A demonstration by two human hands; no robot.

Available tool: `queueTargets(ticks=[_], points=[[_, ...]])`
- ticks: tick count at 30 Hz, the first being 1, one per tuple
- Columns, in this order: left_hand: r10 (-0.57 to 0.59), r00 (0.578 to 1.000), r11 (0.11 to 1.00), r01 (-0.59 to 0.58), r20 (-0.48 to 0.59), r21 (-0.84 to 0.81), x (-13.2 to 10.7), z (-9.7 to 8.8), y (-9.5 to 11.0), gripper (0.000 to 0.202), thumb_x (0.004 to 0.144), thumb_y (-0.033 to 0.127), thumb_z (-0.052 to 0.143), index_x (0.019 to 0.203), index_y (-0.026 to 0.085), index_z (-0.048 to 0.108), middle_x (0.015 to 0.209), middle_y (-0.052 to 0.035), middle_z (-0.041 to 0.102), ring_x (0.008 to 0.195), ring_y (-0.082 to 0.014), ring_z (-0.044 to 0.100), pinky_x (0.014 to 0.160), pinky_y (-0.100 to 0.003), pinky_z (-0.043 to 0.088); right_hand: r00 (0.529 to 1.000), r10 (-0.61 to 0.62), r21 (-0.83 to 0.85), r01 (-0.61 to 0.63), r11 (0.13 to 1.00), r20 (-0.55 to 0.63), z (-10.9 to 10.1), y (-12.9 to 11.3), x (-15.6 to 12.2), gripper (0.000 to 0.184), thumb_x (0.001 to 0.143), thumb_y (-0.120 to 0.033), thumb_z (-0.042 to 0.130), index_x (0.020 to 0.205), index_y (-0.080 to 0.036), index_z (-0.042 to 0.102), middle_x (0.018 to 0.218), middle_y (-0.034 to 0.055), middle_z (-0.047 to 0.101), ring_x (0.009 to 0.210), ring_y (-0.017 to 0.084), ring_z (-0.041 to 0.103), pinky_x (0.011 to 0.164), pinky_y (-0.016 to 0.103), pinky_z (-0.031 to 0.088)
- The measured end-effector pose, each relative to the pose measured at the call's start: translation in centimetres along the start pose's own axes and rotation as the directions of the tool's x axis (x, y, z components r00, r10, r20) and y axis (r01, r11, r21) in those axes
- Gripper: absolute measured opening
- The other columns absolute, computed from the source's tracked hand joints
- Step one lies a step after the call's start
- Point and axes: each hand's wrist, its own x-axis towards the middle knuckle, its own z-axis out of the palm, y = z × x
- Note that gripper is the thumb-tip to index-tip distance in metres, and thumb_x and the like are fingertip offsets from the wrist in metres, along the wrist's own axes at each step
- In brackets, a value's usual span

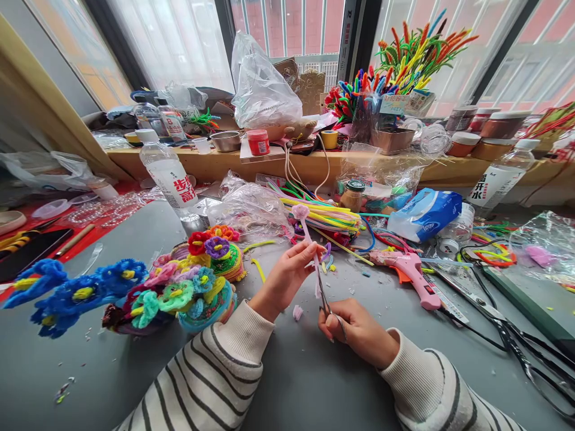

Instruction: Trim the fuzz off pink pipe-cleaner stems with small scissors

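Observation:
Between the fingertips of my left hand (pixel 290 272) is a pale pink pipe cleaner (pixel 306 229), topped by a small fuzzy pink head and with its lower end hanging down. My right hand (pixel 354 329) is closed round the handles of small scissors (pixel 324 297), whose blades point up against the lower part of the stem. Whether the blades are fully closed is hard to see. A pink tuft of fluff (pixel 297 312) lies on the grey table just below. To the left stand colourful pipe-cleaner flowers (pixel 193 287), with blue ones (pixel 90 292) further left.
A pink glue gun (pixel 411 272) and large black-handled scissors (pixel 507 323) lie on the right. Behind my hands is a bundle of pipe cleaners (pixel 327 215). Water bottles (pixel 168 173) and a blue tissue pack (pixel 424 212) stand near the wooden ledge (pixel 215 164).

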Motion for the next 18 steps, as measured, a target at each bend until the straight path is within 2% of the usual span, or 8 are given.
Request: queueTargets(ticks=[9, 14, 18], points=[[0.051, 0.997, 0.997, -0.054, -0.050, -0.060, 0.45, -0.26, -0.37, 0.006, 0.067, 0.021, 0.062, 0.069, 0.015, 0.063, 0.076, -0.0005, 0.057, 0.070, -0.0067, 0.047, 0.064, -0.018, 0.036, 0.999, 0.029, 0.055, -0.028, 0.998, -0.018, 0.07, 0.00, 0.10, 0.056, 0.077, -0.062, 0.028, 0.051, -0.014, 0.041, 0.043, -0.0040, 0.032, 0.041, 0.005, 0.028, 0.041, 0.019, 0.023], [0.021, 0.999, 0.999, -0.022, -0.039, -0.025, 0.24, -0.01, -0.27, 0.009, 0.067, 0.023, 0.062, 0.070, 0.014, 0.063, 0.071, 0.0001, 0.054, 0.066, -0.0062, 0.045, 0.063, -0.018, 0.035, 0.999, 0.022, 0.099, -0.025, 0.995, 0.031, 0.05, -0.04, 0.03, 0.061, 0.073, -0.069, 0.024, 0.055, -0.014, 0.043, 0.045, -0.0038, 0.033, 0.042, 0.006, 0.030, 0.042, 0.019, 0.023], [0.003, 1.000, 1.000, -0.003, -0.016, -0.009, 0.04, 0.16, -0.16, 0.009, 0.067, 0.024, 0.061, 0.069, 0.015, 0.063, 0.069, 0.0007, 0.053, 0.065, -0.0062, 0.045, 0.064, -0.019, 0.036, 0.999, 0.029, 0.061, -0.031, 0.998, 0.033, 0.06, -0.05, 0.02, 0.062, 0.073, -0.069, 0.024, 0.055, -0.013, 0.043, 0.046, -0.0033, 0.034, 0.043, 0.006, 0.030, 0.043, 0.019, 0.024]])
